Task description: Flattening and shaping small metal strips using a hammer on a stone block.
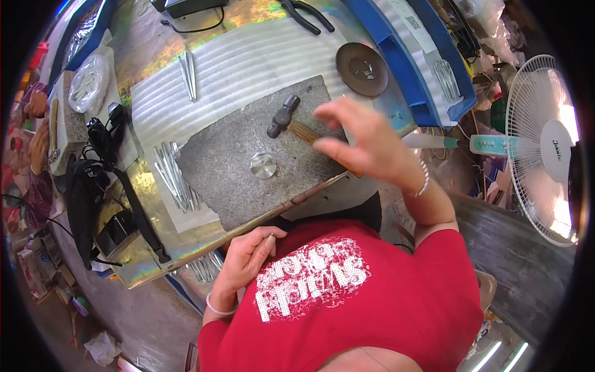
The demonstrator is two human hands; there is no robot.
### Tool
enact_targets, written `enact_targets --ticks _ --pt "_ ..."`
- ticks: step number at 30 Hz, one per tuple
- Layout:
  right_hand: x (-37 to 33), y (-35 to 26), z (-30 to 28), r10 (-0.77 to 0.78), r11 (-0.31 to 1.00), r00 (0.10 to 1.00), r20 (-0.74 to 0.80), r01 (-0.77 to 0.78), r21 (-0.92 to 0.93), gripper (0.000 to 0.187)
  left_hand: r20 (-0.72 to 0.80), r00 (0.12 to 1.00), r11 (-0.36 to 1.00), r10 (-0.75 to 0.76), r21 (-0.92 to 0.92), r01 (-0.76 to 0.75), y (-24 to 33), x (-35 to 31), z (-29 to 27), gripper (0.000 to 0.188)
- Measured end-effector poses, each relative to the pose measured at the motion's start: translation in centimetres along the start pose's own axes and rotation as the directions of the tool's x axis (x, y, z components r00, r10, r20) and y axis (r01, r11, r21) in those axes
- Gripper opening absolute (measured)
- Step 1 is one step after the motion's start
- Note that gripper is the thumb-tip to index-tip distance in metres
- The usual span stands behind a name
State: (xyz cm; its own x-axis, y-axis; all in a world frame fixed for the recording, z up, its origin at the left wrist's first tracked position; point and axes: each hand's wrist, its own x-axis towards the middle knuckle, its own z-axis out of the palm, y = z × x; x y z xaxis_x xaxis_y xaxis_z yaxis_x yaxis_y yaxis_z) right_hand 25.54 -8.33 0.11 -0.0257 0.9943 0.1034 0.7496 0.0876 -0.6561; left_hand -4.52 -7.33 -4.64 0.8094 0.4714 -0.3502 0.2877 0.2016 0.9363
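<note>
My right hand (359, 133) hovers over the handle end of a hammer (284, 116), thumb and fingers apart. The hammer has a dark metal head and a wooden handle, and it lies on a grey, rough slab (217, 155). Whether my fingertips touch the handle cannot be told. Left of the hammer, a round shiny metal disc (263, 165) sits on the slab. Below the table's near edge, my left hand (248, 255) is closed in a pinch, close to the red shirt; what it holds, if anything, is too small to name.
Thin metal rods (175, 177) lie left of the slab, with more rods (188, 75) on white foam sheet (248, 56). A brown plate (347, 68) holds small metal bits. Pliers (308, 15), a blue tray (396, 68), black straps (133, 198) and a fan (545, 149) surround. Another person's hand (40, 146) shows far left.
</note>
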Motion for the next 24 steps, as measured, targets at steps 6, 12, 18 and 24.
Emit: enact_targets --ticks 6,12,18,24 --pt "-0.6 -1.9 4.2 0.049 0.894 0.994 -0.093 -0.085 -0.44 0.041 -0.203 0.979 0.984 0.013 -0.169 -0.049 3.3 -0.4 0.5 0.026" --pt "-0.7 -0.1 1.7 0.15 0.967 0.976 -0.157 -0.178 -0.183 0.036 -0.197 0.956 0.896 0.216 -0.35 -0.275 2.6 -0.2 -1.6 0.026" --pt "-2.4 7.5 -2.5 0.465 0.885 0.795 -0.39 -0.43 0.179 0.014 -0.118 0.965 0.494 0.235 -0.84 -0.223 1.9 0.7 -2.2 0.045" --pt "0.4 11.3 -3.5 0.397 0.911 0.881 -0.257 -0.412 -0.003 0.019 -0.076 0.811 0.132 0.58 -0.974 -0.185 -0.4 1.9 -2.9 0.067"
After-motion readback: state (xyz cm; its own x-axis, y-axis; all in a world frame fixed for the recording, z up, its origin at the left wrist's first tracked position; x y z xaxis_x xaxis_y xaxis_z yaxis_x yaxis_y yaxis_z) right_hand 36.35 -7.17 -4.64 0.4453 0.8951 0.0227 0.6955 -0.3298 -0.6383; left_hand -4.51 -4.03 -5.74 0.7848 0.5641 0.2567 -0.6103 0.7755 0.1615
